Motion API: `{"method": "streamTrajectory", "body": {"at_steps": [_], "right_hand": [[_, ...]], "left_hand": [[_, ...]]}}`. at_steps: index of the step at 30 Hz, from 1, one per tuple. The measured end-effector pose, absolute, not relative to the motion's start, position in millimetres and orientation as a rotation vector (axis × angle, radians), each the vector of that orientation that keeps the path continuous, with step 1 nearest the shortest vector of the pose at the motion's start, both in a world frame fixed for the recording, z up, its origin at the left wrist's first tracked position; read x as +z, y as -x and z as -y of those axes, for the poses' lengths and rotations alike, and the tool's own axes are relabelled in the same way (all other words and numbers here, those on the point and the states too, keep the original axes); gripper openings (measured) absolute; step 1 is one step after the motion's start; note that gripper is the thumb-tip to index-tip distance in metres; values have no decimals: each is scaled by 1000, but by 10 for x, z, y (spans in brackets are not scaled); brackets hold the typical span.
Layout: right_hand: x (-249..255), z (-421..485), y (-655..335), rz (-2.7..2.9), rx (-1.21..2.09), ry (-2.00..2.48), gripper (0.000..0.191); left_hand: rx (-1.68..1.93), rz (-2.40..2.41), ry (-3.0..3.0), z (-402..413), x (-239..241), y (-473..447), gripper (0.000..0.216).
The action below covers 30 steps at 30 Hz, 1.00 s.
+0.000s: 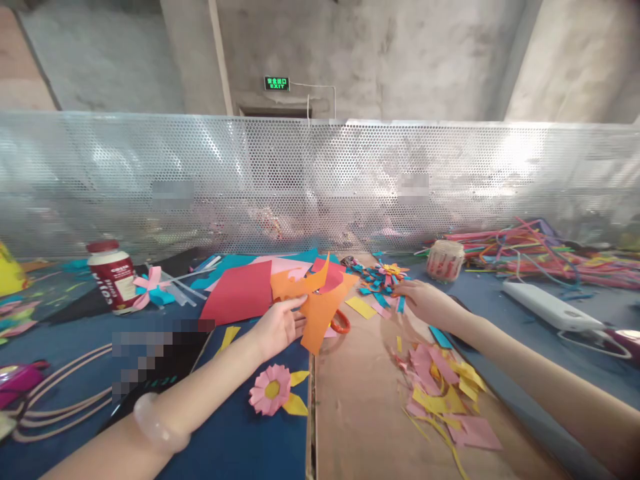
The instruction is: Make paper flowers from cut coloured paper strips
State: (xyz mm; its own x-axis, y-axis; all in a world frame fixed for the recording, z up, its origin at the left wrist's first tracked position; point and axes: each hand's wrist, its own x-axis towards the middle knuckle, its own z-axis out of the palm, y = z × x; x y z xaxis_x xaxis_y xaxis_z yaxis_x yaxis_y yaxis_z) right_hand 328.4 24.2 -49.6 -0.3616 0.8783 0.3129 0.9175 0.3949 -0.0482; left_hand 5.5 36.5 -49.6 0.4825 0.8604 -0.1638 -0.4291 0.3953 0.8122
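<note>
My left hand (pixel 281 327) is closed on a cut piece of orange paper (pixel 325 313), pinched between thumb and fingers over the seam of the table. Behind that piece shows the orange-red handle of scissors (pixel 341 323), partly hidden. My right hand (pixel 425 303) reaches forward with fingers stretched out at a pile of small blue and orange paper pieces (pixel 373 280); nothing shows in its grasp. A layered paper flower (pixel 391 270) lies on the pile's far side. Near my left forearm rests a pink paper flower (pixel 271 390) with a yellow centre and yellow leaves.
Red paper sheets (pixel 240 290) lie beyond my left hand. Pink and yellow scraps (pixel 445 393) are heaped at right. A labelled bottle (pixel 114 277), a roll of tape (pixel 445 260), a white power bank (pixel 553 305) and pipe cleaners (pixel 540 250) stand around. A perforated metal screen (pixel 320 180) closes the back.
</note>
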Motion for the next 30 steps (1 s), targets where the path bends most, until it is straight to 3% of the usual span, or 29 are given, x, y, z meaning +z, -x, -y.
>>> {"method": "streamTrajectory", "body": {"at_steps": [3,7,12,16,30], "right_hand": [[-479,-4,-3070,2444,5,1477,53],[-438,431,-2938,2603,269,1351,54],[-392,520,-3139,2587,152,1446,46],[-445,260,-3172,2506,4,1536,53],[-532,153,-3190,2294,252,1594,61]], "left_hand": [[900,-668,-780,-382,-510,-52,26],[885,-691,-764,-387,-515,-57,26],[899,-709,-754,-370,-492,-77,26],[899,-711,-757,-355,-471,-76,24],[919,-759,-737,-353,-459,-89,23]]}}
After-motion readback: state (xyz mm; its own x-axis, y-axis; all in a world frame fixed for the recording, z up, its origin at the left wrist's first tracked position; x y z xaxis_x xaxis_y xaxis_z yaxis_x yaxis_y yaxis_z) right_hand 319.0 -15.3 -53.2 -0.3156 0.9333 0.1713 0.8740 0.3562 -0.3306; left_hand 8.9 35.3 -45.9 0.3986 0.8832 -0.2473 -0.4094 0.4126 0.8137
